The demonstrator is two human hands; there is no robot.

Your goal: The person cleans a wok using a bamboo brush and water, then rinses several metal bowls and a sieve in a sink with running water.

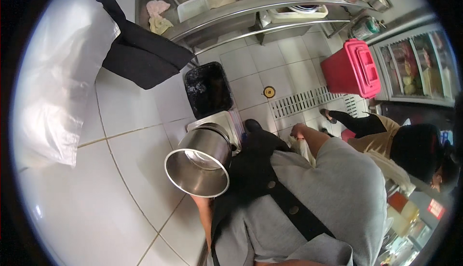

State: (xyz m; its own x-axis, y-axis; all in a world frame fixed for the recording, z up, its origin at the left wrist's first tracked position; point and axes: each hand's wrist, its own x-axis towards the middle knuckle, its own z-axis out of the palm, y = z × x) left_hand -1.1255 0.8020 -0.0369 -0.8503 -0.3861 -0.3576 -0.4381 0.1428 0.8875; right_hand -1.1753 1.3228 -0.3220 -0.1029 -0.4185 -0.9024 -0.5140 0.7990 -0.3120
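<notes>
A steel pot (pixel 197 172) with a wide round mouth shows at the centre left, above a pale tray (pixel 193 123). My left forearm (pixel 204 211) reaches up to the pot's rim, and my left hand is hidden behind the pot, so its grip cannot be told. My right hand (pixel 298 131) is closed on a whitish cloth or bag (pixel 305 152) hanging beside my grey sleeve. A black plastic tub (pixel 209 90) stands on the floor beyond the tray.
A steel sink counter (pixel 224 11) runs along the top. A red lidded bin (pixel 347 70) stands by a glass-door fridge (pixel 416 67). A floor drain grate (pixel 296 105) lies ahead. Another person (pixel 408 150) is at the right. Black cloth (pixel 144 56) and clear plastic sheeting (pixel 65 74) hang at the left.
</notes>
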